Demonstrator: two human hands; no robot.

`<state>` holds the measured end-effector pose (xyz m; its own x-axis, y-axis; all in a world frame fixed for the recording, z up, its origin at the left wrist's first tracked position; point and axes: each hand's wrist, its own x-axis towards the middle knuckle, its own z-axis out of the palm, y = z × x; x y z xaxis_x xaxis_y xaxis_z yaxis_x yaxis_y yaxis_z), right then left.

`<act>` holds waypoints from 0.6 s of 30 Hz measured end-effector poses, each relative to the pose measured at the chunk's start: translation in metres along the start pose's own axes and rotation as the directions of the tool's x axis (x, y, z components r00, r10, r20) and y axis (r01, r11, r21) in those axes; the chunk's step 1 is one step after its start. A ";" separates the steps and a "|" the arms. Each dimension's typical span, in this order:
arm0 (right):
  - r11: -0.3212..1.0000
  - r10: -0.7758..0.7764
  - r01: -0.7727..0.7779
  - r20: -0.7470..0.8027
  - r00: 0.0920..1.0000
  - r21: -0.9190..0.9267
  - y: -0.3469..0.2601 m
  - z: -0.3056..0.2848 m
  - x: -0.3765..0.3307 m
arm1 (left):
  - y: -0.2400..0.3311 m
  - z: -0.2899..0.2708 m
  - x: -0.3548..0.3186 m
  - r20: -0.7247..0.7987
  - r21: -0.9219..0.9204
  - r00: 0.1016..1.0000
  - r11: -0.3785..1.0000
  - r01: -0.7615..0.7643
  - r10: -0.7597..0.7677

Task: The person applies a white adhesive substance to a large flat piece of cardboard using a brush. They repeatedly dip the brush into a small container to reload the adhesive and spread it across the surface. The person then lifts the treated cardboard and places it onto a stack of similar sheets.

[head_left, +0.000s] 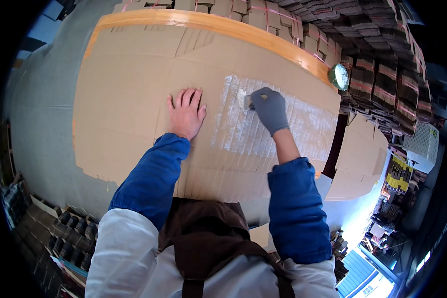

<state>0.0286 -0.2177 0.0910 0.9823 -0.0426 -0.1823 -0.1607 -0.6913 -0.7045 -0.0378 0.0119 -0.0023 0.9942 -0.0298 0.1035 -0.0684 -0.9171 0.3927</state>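
Note:
My left hand point(186, 112) is bare and rests palm down, fingers spread, on a large sheet of cardboard point(124, 94). My right hand point(270, 108), in a grey glove, is closed round a small flat scraper-like piece point(248, 102); its exact kind is hard to make out. A whitish smear point(241, 98) shows at its edge. Under and around the right hand lies a glossy, whitish patch point(303, 124) crossed by many parallel lines. Whether it is a wet coating or a clear film cannot be told.
The cardboard covers a table with a wooden edge point(184, 19). A round green-rimmed bowl point(339, 77) with pale contents stands at the far right corner. Bundled cardboard stacks point(278, 17) line the far side. Another cardboard sheet point(360, 156) and a white crate point(422, 145) are to the right.

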 end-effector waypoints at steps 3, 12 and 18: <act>1.000 -0.002 0.003 -0.062 0.998 0.016 -0.008 0.001 0.000 | -0.001 0.001 0.001 -0.002 0.002 1.000 1.000 -0.008 0.008; 0.983 0.022 -0.042 0.115 0.993 0.181 -0.013 0.004 -0.060 | -0.003 0.000 0.000 0.010 -0.004 1.000 1.000 -0.003 0.003; 0.996 -0.022 0.020 0.022 1.000 0.085 -0.002 0.019 -0.107 | 0.000 0.000 -0.002 0.013 0.005 1.000 1.000 -0.007 0.007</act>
<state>-0.0777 -0.1981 0.0993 0.9833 -0.0116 -0.1815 -0.1483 -0.6282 -0.7637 -0.0398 0.0123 -0.0027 0.9947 -0.0416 0.0940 -0.0750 -0.9190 0.3870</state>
